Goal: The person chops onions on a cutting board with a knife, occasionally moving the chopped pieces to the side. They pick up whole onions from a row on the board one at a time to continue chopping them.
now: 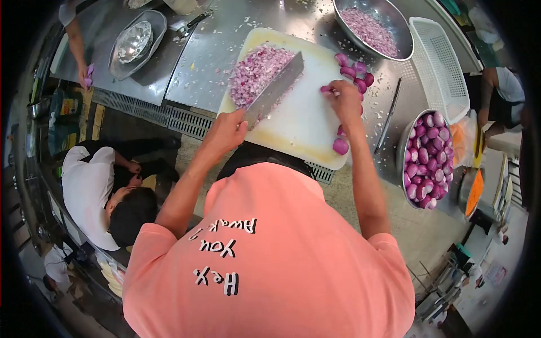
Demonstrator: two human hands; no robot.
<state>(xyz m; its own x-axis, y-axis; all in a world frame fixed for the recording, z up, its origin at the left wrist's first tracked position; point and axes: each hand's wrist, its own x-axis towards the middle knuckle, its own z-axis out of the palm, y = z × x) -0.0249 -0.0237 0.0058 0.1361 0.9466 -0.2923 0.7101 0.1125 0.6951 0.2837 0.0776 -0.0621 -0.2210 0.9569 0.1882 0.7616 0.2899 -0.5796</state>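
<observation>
Peach shirt [270,253] is seen closest, below both arms. A cleaver [277,84] is gripped by its handle in the left hand [228,130], with its blade laid against a heap of chopped shallot [253,70] on the white cutting board [304,124]. A peeled shallot [326,89] is pinched in the fingers of the right hand [345,97], with more peeled shallots [355,70] just beside it. The board is carried by a steel bench [208,62]. A bowl of whole shallots [426,160] is set to the right, and a bowl of chopped ones [372,28] lies beyond.
</observation>
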